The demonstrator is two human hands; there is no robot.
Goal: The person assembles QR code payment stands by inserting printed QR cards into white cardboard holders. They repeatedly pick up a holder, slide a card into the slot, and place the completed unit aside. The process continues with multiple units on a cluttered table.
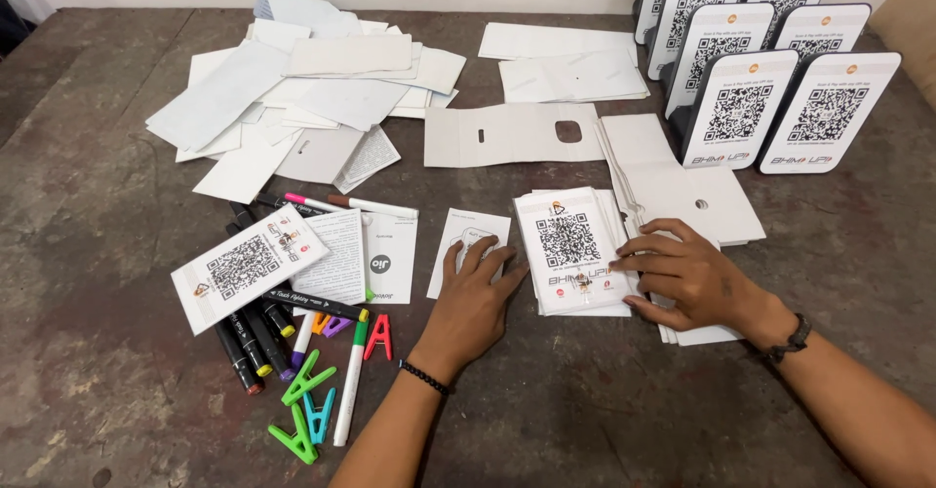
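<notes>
A stack of white printed cards with a square code pattern (pixel 570 244) lies on the dark table in front of me. My left hand (pixel 475 298) rests flat at the stack's left edge, its fingers partly over a small white leaflet (pixel 470 237). On the stack's right edge sits my right hand (pixel 687 278), fingertips pressing the top card. Under it is a pile of flat white card blanks (pixel 692 195). Neither hand grips anything.
Several upright code-printed stands (pixel 770 78) fill the back right. A heap of white paper backings (pixel 302 88) lies at the back left. Markers (pixel 255 337), coloured clips (pixel 310 405), a loose code card (pixel 249 266) and a folded cardboard piece (pixel 512 135) lie around.
</notes>
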